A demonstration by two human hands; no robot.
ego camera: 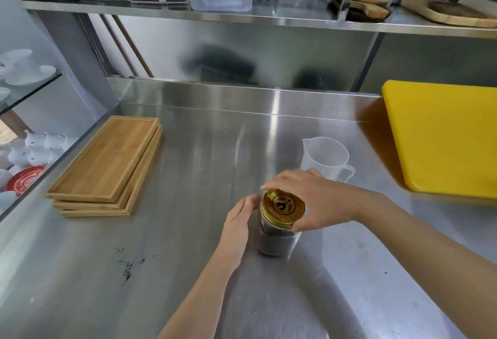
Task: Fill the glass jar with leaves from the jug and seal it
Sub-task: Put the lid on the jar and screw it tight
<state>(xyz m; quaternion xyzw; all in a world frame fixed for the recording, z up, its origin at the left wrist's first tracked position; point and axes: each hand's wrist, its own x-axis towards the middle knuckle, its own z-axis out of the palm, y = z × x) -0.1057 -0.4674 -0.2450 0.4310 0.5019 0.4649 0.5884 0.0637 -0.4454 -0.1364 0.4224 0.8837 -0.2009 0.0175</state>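
Right hand (320, 199) grips the gold lid (283, 205) on the glass jar (277, 239); left hand (239, 221) lies flat-fingered against its side, mid-counter

You have a brushed stainless-steel counter (204, 150) in front of you, with a low raised lip along its back edge. On its left side lies a stack of flat rectangular bamboo trays (107, 166), what looks like three of them, though the lower ones barely show. Near the middle stands a clear glass jar (277, 242) filled with dark leaves and topped with a round gold metal lid (283, 205). Just behind it stands an upright translucent plastic measuring jug (325, 157). At the right edge a thick yellow plastic cutting board (443, 137) lies flat. A scatter of dark loose leaf crumbs (127, 266) lies front left.
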